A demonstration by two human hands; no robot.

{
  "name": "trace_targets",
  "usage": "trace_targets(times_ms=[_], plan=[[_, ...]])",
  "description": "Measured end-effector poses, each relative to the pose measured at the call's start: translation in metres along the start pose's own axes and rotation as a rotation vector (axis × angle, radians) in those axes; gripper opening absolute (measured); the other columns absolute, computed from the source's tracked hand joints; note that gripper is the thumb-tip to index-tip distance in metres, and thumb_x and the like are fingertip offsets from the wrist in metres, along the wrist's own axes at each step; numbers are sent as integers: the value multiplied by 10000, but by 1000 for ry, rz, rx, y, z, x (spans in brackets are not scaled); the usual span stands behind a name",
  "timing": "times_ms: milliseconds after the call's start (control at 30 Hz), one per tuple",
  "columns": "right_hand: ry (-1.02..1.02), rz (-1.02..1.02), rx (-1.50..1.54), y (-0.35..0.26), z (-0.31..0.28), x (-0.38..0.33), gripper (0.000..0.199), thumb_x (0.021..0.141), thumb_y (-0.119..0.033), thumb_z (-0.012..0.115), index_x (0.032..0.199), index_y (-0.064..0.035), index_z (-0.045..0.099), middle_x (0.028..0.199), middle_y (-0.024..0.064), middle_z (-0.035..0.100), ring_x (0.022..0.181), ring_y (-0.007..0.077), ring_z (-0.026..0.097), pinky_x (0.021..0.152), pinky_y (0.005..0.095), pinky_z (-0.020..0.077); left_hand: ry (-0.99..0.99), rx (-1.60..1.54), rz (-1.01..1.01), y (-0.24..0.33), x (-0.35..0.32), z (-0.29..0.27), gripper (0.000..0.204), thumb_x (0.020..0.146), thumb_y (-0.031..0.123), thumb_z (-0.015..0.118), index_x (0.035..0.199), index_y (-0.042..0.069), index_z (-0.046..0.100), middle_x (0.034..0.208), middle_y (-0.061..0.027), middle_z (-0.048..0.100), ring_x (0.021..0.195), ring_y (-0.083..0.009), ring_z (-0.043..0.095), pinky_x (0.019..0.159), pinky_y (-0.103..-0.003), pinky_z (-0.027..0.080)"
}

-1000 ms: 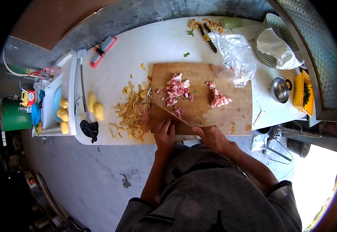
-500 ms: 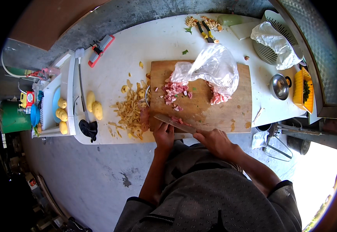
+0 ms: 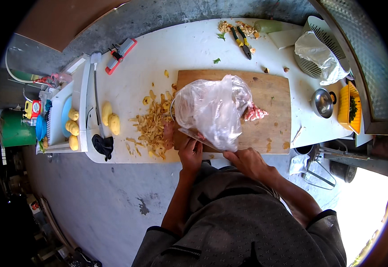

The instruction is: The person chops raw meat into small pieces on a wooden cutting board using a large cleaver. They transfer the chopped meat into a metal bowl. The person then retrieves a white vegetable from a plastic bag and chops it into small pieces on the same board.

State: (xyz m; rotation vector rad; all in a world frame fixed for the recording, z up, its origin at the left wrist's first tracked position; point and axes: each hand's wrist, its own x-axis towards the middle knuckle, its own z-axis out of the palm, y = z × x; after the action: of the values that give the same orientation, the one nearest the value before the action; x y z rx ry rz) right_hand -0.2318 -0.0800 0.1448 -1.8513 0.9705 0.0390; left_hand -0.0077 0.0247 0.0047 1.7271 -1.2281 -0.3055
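Observation:
A clear plastic bag (image 3: pixel 216 107) lies puffed up over the middle of the wooden cutting board (image 3: pixel 272 95), hiding most of the chopped meat. Some pink meat pieces (image 3: pixel 255 113) show at its right side. My right hand (image 3: pixel 248 162) is closed on the handle of a knife (image 3: pixel 194 135), whose blade runs left, partly covered by the bag. At the near edge of the board, my left hand (image 3: pixel 190 153) is curled with its fingers close to the blade; whatever they hold is hidden.
Potato peelings (image 3: pixel 154 122) heap left of the board, with whole potatoes (image 3: pixel 113 123) beyond them. Pliers (image 3: pixel 243 44) and peeled bits lie at the back. To the right are a metal bowl (image 3: pixel 322 103), a yellow basket (image 3: pixel 349 107) and a colander (image 3: pixel 310 69).
The plastic bag has shifted left and toward me, now covering the chopped meat and part of the knife blade. Both hands stay in nearly the same place.

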Motion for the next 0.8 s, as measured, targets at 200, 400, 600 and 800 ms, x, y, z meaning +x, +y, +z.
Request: trace_targets(times_ms=[200, 400, 600, 800], plan=[[21, -25, -22, 8, 2, -12, 408, 1120, -411, 542, 1080, -42, 711, 876, 269, 716, 916, 514, 691, 844, 588, 532, 93, 131, 261, -8, -4, -2, 195, 956, 114, 753, 1116, 3, 764, 1069, -162, 743, 970, -303, 726, 856, -472, 572], [-30, 18, -18, -2, -8, -12, 390, 1124, -389, 538, 1083, -41, 709, 892, 282, 717, 936, 517, 692, 853, 592, 529, -4, 31, -37, -6, -4, 3, 204, 893, 3, 789, 1097, 1, 779, 1037, -176, 752, 843, -330, 731, 727, -402, 581], [-21, -32, -16, 7, 2, -4, 428, 1127, -418, 519, 1096, -41, 720, 894, 267, 731, 930, 505, 707, 838, 589, 551, -4, 27, -34, -8, -5, 2, 238, 880, -4, 796, 1117, 18, 786, 1097, -188, 756, 921, -382, 738, 770, -424, 596], [44, -20, -169, 8, 22, 25, 431, 1126, -422, 530, 1168, -50, 743, 933, 286, 734, 972, 509, 700, 851, 572, 548, 21, 53, 59, 3, 8, 2, 183, 914, -10, 774, 1095, -30, 772, 1028, -184, 763, 863, -313, 764, 759, -379, 597]])
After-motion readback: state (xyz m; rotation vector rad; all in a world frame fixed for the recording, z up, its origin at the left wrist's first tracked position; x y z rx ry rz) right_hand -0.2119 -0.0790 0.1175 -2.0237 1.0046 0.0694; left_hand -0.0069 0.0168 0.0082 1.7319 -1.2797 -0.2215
